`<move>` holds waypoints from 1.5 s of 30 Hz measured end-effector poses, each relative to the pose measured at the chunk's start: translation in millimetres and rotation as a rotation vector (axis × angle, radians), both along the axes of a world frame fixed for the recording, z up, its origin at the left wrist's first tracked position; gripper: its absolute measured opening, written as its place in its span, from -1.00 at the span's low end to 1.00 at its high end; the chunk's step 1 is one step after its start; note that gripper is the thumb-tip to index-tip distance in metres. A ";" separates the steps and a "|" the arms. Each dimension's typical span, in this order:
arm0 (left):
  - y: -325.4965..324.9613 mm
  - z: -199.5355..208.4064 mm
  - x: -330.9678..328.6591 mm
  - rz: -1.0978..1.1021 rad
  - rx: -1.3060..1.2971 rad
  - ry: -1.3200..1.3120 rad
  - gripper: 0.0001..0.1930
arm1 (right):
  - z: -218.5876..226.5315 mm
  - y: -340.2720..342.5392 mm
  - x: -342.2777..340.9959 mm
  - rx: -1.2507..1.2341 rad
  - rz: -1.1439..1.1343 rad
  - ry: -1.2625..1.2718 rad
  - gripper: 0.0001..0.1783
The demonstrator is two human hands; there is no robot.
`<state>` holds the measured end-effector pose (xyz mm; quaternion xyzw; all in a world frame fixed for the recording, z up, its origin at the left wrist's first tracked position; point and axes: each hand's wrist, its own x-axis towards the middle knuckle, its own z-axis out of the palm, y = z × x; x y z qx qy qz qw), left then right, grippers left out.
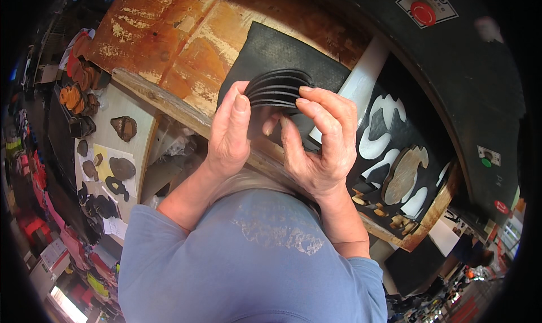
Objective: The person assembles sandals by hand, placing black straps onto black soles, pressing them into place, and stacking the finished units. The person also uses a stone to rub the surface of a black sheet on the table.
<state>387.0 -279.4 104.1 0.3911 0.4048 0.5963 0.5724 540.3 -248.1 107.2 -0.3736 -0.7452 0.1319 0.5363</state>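
Note:
Between my two hands I hold several thin black curved pieces (276,92), stacked with narrow gaps showing between their edges. My left hand (230,131) grips the stack's left end, with its thumb and fingers pressed against the edges. At the right end, the fingertips of my right hand (324,134) touch the edges, its thumb bent below. Beneath the stack lies a dark textured sheet (288,49) on the worn wooden bench. The lower side of the pieces is partly hidden by my fingers.
The wooden bench (164,29) has scuffed paint. On the right, a dark tray holds white cut-out shapes (374,145) and a brown wooden template (405,176). A dark machine with a red button (423,13) stands beyond. To the left, a pale table (148,105) carries dark cut pieces.

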 end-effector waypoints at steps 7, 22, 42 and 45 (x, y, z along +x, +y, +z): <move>-1.6 -2.9 -1.2 -0.018 0.019 0.037 -0.50 | 5.4 -2.4 2.7 -0.106 -0.009 -0.026 -0.31; -1.2 -7.9 -1.5 -0.017 0.014 0.013 -0.51 | 7.0 1.6 2.3 -0.167 -0.019 -0.005 -0.42; 2.3 -7.2 -4.3 -0.010 -0.037 -0.003 -0.54 | -1.1 12.8 1.5 0.013 0.043 -0.060 -0.39; 1.8 -9.4 -5.0 0.012 -0.082 0.004 -0.55 | -2.6 11.1 2.3 -0.063 0.046 -0.048 -0.35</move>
